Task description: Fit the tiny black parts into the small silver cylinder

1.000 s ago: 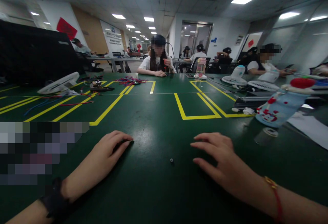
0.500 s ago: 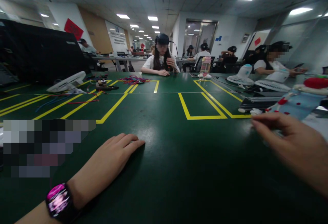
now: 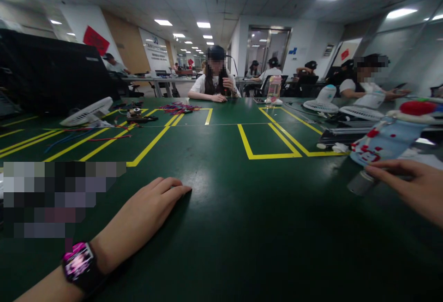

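Observation:
My left hand [image 3: 157, 200] lies palm down on the green table [image 3: 221, 228], fingers stretched out and holding nothing. A watch [image 3: 79, 261] with a lit pink screen is on that wrist. At the right, my right hand [image 3: 411, 184] has its thumb and fingertips closed on the near end of a small grey cylinder [image 3: 360, 184], which is tilted and a little blurred; its exact kind cannot be made out. Just behind it stands a light blue bottle [image 3: 391, 133] with red decoration and a red top.
White fans [image 3: 323, 101] and dark metal parts lie at the right. Farther left are another white fan [image 3: 88, 112], loose wires [image 3: 180, 107] and a small assembly [image 3: 134, 114]. Yellow tape [image 3: 275, 156] marks the table. A person [image 3: 215, 78] sits opposite, near a clear bottle [image 3: 274, 91].
My right hand has shifted right and slightly down, and the grey cylinder at its fingertips now shows. The view has turned slightly right. My left hand stays flat on the table.

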A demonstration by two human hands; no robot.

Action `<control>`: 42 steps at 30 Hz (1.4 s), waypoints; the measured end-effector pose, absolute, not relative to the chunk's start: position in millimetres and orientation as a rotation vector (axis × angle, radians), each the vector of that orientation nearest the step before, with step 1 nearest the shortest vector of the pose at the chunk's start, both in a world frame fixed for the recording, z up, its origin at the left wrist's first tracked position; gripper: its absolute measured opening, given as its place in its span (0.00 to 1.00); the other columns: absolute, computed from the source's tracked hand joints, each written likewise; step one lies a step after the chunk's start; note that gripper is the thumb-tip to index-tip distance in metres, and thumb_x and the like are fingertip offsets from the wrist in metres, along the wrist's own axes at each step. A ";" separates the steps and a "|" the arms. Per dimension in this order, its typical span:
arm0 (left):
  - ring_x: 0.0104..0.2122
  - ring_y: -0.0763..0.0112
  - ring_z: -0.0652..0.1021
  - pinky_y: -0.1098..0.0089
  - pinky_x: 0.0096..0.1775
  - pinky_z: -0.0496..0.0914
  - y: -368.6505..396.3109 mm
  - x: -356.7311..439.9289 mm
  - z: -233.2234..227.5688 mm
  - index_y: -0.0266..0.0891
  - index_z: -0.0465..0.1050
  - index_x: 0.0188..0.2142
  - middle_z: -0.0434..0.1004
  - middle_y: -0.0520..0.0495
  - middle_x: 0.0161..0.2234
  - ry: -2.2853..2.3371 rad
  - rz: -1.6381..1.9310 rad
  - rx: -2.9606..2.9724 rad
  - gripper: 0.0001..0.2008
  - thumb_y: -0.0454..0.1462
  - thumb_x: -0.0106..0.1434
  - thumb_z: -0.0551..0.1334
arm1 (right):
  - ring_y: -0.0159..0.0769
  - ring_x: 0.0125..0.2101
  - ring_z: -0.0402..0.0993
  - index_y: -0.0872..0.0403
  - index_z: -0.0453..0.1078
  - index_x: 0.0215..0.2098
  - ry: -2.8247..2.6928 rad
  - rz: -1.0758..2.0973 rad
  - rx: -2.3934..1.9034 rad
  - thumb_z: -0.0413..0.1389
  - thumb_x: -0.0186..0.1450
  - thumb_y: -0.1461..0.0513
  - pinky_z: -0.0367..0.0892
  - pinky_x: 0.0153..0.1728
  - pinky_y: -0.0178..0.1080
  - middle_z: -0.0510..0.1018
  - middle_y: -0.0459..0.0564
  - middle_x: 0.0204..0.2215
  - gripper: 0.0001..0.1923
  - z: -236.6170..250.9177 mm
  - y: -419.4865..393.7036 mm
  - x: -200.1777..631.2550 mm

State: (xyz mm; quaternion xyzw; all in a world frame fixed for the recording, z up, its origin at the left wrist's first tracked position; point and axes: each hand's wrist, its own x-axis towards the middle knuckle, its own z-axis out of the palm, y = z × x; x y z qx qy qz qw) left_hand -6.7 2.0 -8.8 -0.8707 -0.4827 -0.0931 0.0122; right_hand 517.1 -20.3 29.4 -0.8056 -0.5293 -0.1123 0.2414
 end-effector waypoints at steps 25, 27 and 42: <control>0.44 0.60 0.73 0.59 0.45 0.69 2.9 -7.2 -9.1 0.50 0.68 0.52 0.71 0.46 0.48 -1.503 -0.346 -2.732 0.16 0.40 0.67 0.50 | 0.43 0.38 0.75 0.48 0.72 0.49 -1.383 0.291 -2.071 0.55 0.59 0.52 0.67 0.32 0.41 0.76 0.57 0.42 0.21 30.3 -31.2 511.5; 0.44 0.60 0.72 0.59 0.45 0.69 2.4 -7.7 -9.4 0.49 0.68 0.52 0.70 0.45 0.48 -1.504 -0.331 -2.730 0.16 0.40 0.68 0.50 | 0.41 0.30 0.76 0.48 0.69 0.53 -1.465 0.207 -2.164 0.55 0.57 0.46 0.67 0.27 0.41 0.78 0.57 0.37 0.28 27.4 -33.2 507.3; 0.43 0.61 0.73 0.59 0.45 0.68 -1.3 0.0 -3.4 0.48 0.70 0.49 0.72 0.46 0.45 -1.487 -0.481 -2.757 0.14 0.40 0.67 0.52 | 0.32 0.49 0.67 0.47 0.57 0.59 -2.197 0.634 -1.130 0.54 0.61 0.58 0.64 0.53 0.40 0.69 0.48 0.51 0.28 8.7 -32.2 284.4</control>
